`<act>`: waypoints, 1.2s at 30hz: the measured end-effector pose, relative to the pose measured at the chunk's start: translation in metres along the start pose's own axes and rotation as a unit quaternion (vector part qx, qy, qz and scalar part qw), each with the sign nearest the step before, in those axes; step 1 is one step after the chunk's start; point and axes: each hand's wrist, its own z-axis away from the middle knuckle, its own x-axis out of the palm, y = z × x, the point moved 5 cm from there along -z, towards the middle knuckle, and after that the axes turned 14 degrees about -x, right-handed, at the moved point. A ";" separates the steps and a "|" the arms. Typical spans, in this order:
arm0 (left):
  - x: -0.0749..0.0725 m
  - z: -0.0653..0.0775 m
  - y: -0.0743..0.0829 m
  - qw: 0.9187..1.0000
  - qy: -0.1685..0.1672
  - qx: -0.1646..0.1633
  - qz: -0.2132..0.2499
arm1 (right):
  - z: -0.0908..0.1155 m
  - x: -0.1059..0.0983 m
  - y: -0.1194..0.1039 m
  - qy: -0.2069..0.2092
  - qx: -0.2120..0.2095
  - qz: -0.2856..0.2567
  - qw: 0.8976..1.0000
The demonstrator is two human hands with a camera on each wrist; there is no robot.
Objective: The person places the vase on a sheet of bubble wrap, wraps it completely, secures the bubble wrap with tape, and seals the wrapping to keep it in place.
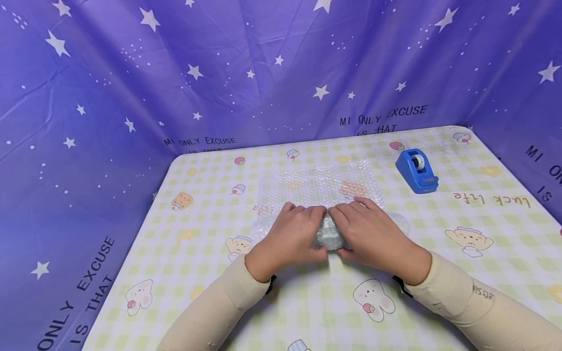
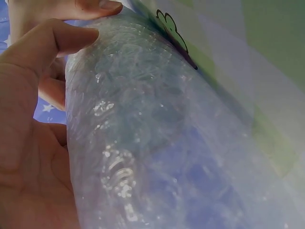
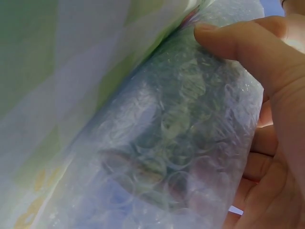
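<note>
A roll of bubble wrap lies crosswise on the table between both hands, with a greenish object blurred inside its layers. From the left side my left hand grips the roll, thumb on the near face and fingers over the top. My right hand grips it the same way from the right, close beside the left. A flat sheet of bubble wrap runs from the roll toward the back. In the left wrist view the wrapped roll shows shiny bubbles; in the right wrist view a darker round edge shows through the wrap.
A blue tape dispenser with a roll of tape in it stands at the back right. The table has a green checked cover with cartoon prints. Behind and beside it hangs a purple curtain with white stars.
</note>
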 end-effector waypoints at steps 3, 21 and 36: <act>0.000 0.000 0.000 1.000 -0.001 0.000 -0.003 | 0.000 0.001 0.000 -0.001 0.001 -0.003 1.000; 0.002 0.001 0.008 0.996 0.010 -0.024 -0.083 | 0.000 0.000 0.001 0.000 -0.006 -0.010 1.000; 0.000 0.004 0.014 0.993 0.049 -0.018 -0.107 | 0.000 -0.001 0.003 -0.001 -0.006 -0.019 1.000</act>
